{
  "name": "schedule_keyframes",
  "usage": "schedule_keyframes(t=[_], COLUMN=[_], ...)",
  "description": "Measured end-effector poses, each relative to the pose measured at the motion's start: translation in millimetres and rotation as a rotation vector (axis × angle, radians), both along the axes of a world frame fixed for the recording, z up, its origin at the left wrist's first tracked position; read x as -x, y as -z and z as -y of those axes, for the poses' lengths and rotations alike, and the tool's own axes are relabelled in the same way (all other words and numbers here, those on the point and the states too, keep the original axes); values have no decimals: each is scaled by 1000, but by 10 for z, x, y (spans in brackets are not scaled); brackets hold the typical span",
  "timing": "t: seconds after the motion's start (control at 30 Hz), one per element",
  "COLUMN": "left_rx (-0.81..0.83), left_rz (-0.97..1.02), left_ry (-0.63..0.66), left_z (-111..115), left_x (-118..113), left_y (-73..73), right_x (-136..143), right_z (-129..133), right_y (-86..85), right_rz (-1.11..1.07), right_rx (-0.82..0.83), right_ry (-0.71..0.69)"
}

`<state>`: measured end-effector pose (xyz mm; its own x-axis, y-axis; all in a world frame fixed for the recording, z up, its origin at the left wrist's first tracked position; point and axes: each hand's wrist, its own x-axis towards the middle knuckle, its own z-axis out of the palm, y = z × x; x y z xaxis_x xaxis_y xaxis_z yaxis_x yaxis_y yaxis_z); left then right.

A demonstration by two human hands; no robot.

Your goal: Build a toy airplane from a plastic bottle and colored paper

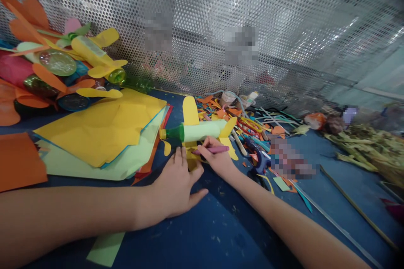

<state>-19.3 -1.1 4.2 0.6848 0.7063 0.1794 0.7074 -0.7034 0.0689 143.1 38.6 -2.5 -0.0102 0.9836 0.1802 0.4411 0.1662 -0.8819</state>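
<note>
In the head view a green plastic bottle (175, 133) lies on its side, wrapped in pale green paper (202, 130). Yellow paper wings (190, 111) and tail pieces stick out from it, making an aeroplane shape. My right hand (219, 162) is closed around a purple marker (221, 149), its tip at the near yellow wing (193, 162). My left hand (175, 185) lies with fingers spread, the fingertips resting at that same wing and partly covering it. A small curved yellow paper piece (167, 148) lies by the bottle neck.
Stacked coloured paper (94, 130) lies left on the blue table (202, 227), below a pile of bottle-and-paper models (97, 56). Scissors (262, 160), paper scraps (243, 124) and sticks (353, 204) spread to the right. A perforated metal screen (195, 21) stands behind.
</note>
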Motion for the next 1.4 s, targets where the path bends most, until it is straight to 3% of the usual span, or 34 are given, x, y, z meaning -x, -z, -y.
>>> schedule_keyframes(t=[0.73,1.4], left_rx=[-51,-8], left_rz=[-17,-24], left_ry=[7,-5], left_z=[8,9], left_x=[3,-6], left_y=[-11,-30], right_x=[-2,-5], right_z=[-30,4], right_y=[37,23], right_rz=[-18,-48], right_rx=[-35,38], right_ry=[-6,-32])
